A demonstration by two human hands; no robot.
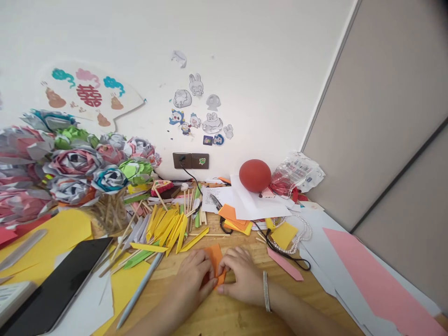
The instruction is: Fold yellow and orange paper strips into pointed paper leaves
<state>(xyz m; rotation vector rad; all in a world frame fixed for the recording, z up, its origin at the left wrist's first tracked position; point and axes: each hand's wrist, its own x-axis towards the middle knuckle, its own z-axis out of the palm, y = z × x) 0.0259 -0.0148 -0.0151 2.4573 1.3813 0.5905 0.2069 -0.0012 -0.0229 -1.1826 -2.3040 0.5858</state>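
A piece of orange paper (214, 255) lies on the wooden table between my hands, with folds showing near its lower end. My left hand (196, 276) grips its left side, fingers curled and thumb pointing in to the paper. From the other side my right hand (238, 275) pinches the lower right part between thumb and fingers; a silver bracelet (266, 291) circles that wrist. Parts of the paper are hidden under my fingers. Just beyond lie several folded yellow paper strips (170, 228) and a small stack of orange and yellow paper (235, 217) on top of scissors (226, 226).
On the left stand paper flowers (75, 163), a black tablet (56, 289) and a grey pen-like stick (140, 289). A red balloon (255, 176) rests on white paper at the back. Right of me lie a black cable (285, 252), pearl beads (308, 228) and pink paper (378, 275).
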